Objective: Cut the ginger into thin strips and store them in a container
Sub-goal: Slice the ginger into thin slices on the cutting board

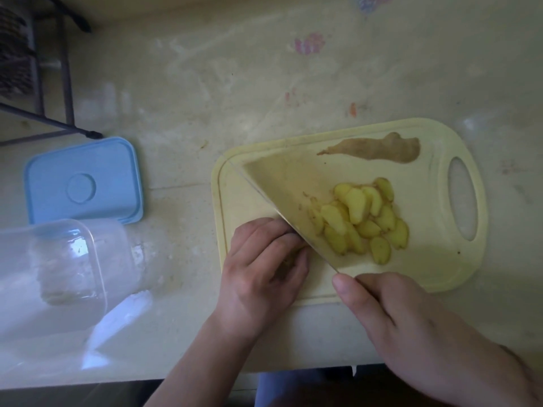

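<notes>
Curled fingers of my left hand (264, 259) hold a piece of ginger against the cutting board (435, 265) near its front-left corner; the piece is almost wholly hidden under them, so I cannot tell its shape. My right hand (405, 327) grips the knife handle, which it hides, with the index finger stretched along the spine. The knife (282, 183) has a broad shiny blade that runs diagonally toward the board's far-left corner, its edge right against my left knuckles. Just right of the blade, in the middle of the board, lies a heap of pale yellow ginger slices (364, 218), overlapping one another. Along the board's far edge rests an unpeeled ginger root (382, 149), well apart from the slices. The board's handle hole is at its right end. On the table (205, 69), toward the left edge, a clear container (58, 259) lies tipped on its side, and its blue lid (82, 180) lies flat just behind it.
</notes>
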`<state>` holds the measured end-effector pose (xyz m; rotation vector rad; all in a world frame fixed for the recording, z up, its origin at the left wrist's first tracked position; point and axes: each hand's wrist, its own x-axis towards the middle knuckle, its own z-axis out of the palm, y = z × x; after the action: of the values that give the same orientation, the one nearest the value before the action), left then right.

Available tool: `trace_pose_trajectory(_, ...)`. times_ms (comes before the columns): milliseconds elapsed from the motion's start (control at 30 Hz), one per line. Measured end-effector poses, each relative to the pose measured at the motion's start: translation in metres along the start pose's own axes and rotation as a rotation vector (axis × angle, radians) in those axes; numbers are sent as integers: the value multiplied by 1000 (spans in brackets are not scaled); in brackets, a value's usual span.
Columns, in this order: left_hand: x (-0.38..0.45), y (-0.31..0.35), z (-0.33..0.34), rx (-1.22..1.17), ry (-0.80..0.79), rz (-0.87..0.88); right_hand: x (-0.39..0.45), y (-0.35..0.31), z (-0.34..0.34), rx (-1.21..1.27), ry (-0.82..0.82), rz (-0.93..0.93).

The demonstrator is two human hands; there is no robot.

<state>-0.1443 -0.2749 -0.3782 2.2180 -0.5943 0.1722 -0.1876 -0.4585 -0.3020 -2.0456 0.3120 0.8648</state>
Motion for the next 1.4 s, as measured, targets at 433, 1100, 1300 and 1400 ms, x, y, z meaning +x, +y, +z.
trace_pose_trajectory(433, -3, 3, 5, 42, 56, -28, -26, 2, -9, 50, -8, 54)
trace_pose_trajectory(1100, 1, 5, 1, -2, 32, -33, -23, -6, -6, -24, -4, 131)
trace_pose_trajectory(1300, 1, 5, 1, -11, 27, -37, 2, -7, 2, 12, 30, 18)
trace_pose_trajectory(1400, 0, 5, 2, -1, 33, -67, 0, -7, 0, 45, 50, 10)
